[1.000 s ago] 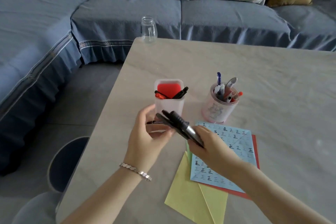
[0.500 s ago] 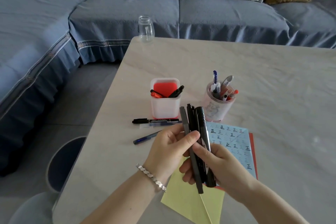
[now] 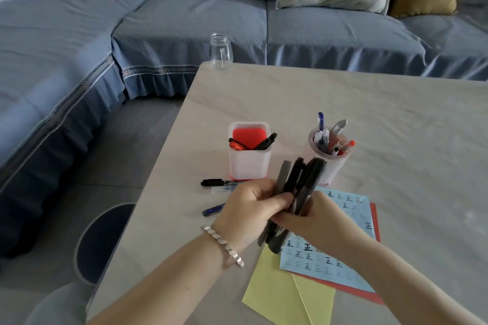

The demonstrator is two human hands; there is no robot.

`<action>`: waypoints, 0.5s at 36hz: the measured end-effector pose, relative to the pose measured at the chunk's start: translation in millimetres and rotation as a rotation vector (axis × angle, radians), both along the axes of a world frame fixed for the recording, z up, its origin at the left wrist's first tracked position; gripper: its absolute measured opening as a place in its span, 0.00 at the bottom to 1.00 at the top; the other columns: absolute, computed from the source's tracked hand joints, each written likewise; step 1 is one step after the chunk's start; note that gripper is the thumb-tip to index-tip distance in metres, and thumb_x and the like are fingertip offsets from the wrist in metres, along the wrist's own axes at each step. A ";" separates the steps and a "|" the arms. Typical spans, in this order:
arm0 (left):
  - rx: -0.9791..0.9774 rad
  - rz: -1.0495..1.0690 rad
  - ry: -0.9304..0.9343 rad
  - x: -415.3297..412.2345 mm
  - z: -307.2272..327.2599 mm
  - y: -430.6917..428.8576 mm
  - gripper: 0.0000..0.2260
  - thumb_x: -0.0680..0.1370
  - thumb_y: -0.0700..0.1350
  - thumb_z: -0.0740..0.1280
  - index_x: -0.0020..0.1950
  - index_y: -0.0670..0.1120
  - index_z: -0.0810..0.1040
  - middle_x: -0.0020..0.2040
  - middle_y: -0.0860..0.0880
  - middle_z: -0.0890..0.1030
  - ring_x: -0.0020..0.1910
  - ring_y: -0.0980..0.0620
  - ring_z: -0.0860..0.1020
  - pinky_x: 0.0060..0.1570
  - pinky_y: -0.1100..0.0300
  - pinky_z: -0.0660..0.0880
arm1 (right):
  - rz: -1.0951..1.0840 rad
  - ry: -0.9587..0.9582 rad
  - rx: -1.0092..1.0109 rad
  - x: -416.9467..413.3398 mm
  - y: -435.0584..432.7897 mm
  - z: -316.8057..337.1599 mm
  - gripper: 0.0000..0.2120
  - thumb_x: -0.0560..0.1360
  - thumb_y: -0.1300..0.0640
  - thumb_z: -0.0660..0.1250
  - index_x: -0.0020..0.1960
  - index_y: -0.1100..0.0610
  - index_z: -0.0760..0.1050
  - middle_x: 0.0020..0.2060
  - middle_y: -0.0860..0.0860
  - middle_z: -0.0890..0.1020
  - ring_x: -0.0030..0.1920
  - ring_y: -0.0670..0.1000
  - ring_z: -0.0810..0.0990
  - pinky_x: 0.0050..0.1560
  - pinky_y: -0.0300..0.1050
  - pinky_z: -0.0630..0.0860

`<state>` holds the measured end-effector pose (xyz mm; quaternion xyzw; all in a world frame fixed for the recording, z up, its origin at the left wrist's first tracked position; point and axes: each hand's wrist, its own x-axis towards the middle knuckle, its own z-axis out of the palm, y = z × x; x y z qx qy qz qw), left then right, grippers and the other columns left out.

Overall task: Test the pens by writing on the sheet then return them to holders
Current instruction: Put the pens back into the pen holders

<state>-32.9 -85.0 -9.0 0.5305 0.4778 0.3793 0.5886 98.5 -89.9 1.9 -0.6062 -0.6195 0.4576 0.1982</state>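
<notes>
Both hands are gripping a bundle of dark pens [image 3: 298, 182] upright above the desk [image 3: 396, 119], over the top corner of the blue sheet [image 3: 351, 208]. The left hand [image 3: 250, 208] is wrapping its fingers round the middle of the barrels, and the right hand [image 3: 317, 219] is curling its fingers round them just below. The pens are looking light, stiff and smooth, so a loose fistful is likely to slip and fan out; squeezing evenly at mid-barrel seems safest. The square holder [image 3: 249, 163] and round holder [image 3: 335, 166] are standing just beyond, while a black marker [image 3: 219, 182] and a blue pen [image 3: 212, 210] are lying loose to the left.
</notes>
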 end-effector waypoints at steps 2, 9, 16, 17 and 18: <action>0.032 -0.006 -0.010 -4.5 1.0 4.2 0.06 0.76 0.37 0.65 0.48 0.40 0.82 0.44 0.43 0.84 0.42 0.52 0.80 0.43 0.65 0.76 | 0.003 -0.002 0.035 -5.8 4.5 2.9 0.12 0.71 0.57 0.67 0.30 0.51 0.73 0.19 0.44 0.73 0.20 0.41 0.68 0.23 0.32 0.64; 0.050 0.107 -0.200 -19.6 14.1 22.8 0.13 0.73 0.41 0.68 0.56 0.52 0.75 0.49 0.48 0.83 0.48 0.53 0.82 0.46 0.61 0.78 | -0.075 0.129 0.185 -17.4 25.0 20.6 0.05 0.70 0.58 0.70 0.35 0.55 0.78 0.26 0.50 0.81 0.26 0.41 0.77 0.30 0.36 0.75; -0.015 0.168 -0.227 -39.6 14.7 38.6 0.15 0.66 0.46 0.69 0.51 0.46 0.78 0.49 0.44 0.83 0.47 0.47 0.82 0.46 0.55 0.79 | -0.297 0.384 0.230 -11.4 59.7 46.0 0.08 0.70 0.60 0.70 0.39 0.65 0.80 0.30 0.59 0.83 0.25 0.48 0.75 0.27 0.36 0.73; -0.025 0.127 -0.254 -40.2 15.5 38.1 0.13 0.68 0.44 0.68 0.52 0.45 0.78 0.47 0.44 0.84 0.44 0.47 0.83 0.44 0.56 0.80 | -0.301 0.412 0.216 -12.2 61.7 47.1 0.08 0.70 0.60 0.70 0.41 0.66 0.80 0.32 0.61 0.82 0.26 0.49 0.75 0.27 0.36 0.73; -0.025 0.100 -0.269 -39.8 16.9 37.0 0.11 0.70 0.41 0.68 0.52 0.44 0.78 0.44 0.44 0.84 0.40 0.49 0.83 0.40 0.58 0.80 | -0.293 0.429 0.206 -13.3 62.6 46.9 0.08 0.70 0.61 0.70 0.42 0.67 0.80 0.32 0.61 0.82 0.26 0.49 0.74 0.26 0.36 0.72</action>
